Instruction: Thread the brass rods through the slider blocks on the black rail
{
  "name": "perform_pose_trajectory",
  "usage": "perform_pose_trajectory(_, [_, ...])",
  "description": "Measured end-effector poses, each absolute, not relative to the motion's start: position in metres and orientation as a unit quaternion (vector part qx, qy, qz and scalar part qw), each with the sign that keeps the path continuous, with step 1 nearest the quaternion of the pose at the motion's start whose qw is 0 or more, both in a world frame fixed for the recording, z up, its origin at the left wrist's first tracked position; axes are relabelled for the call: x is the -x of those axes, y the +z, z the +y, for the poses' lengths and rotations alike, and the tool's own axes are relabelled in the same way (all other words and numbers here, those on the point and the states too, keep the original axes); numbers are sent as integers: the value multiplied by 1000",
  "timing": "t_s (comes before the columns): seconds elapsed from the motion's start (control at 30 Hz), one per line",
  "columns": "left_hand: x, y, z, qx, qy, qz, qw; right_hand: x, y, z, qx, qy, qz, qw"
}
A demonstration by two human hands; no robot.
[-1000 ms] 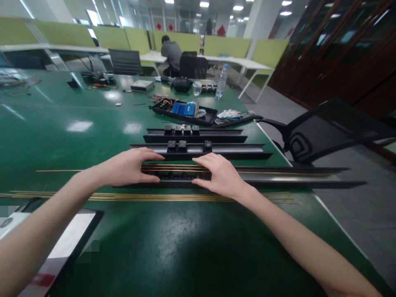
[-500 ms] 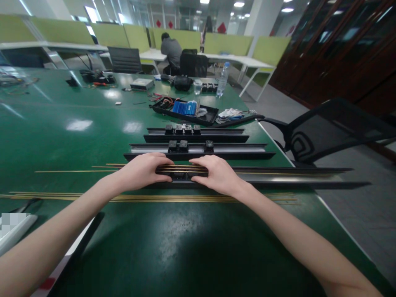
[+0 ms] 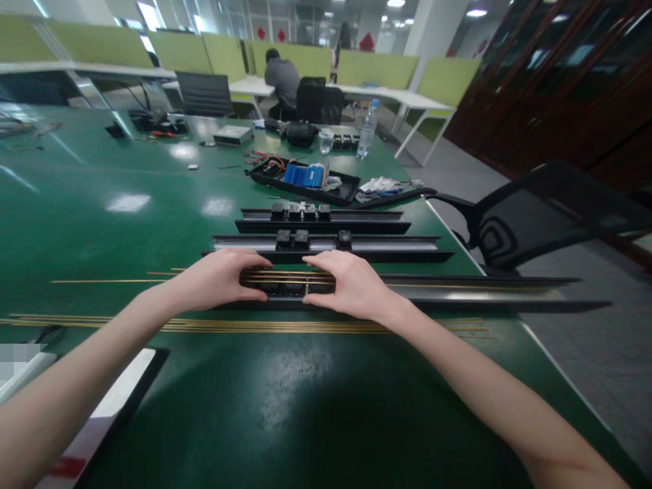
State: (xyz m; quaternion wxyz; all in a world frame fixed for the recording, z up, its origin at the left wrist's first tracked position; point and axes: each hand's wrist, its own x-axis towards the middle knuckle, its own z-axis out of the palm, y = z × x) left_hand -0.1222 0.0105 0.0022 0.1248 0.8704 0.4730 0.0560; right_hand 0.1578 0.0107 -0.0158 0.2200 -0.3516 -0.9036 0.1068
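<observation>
A long black metal rail (image 3: 489, 297) with a channel lies across the green table. Black blocks (image 3: 288, 290) sit in it between my hands, and thin brass rods (image 3: 290, 278) run lengthwise above them. My left hand (image 3: 221, 278) straddles the rail, fingers over the far side and thumb on the near side. Opposite it, my right hand (image 3: 346, 282) grips across the rail in the same way, a short gap to the right. My palms hide part of the blocks and rods. Nearer me, several loose brass rods (image 3: 285, 327) lie parallel to the rail.
Behind are two shorter black rails with blocks, one nearer (image 3: 397, 255) and one farther (image 3: 367, 226). A black tray (image 3: 259, 178) holds a blue package (image 3: 303, 174). A water bottle (image 3: 367, 129) and a cup (image 3: 326, 141) stand beyond. An office chair (image 3: 550, 217) borders the right edge.
Both hands have shifted left along the rail, the left hand farther, so the gap between them is wider. More of the black blocks shows. The rail has stayed in place.
</observation>
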Motion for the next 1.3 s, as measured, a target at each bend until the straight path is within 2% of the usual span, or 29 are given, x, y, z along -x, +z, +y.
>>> perform_pose_trajectory(0.2, [134,5,10,-870,56,465,156,-128,-16,15,342,96,-917,184])
perform_pose_trajectory(0.53, [138,3,9,-866,64,469,164,-128,-18,17,348,120,-910,190])
perform_pose_trajectory(0.9, [185,8,11,-826,31,535,174,-102,-6,14,338,94,-921,168])
perform_pose_trajectory(1.3, [195,9,7,-812,37,549,196,-91,-15,19,338,89,-921,169])
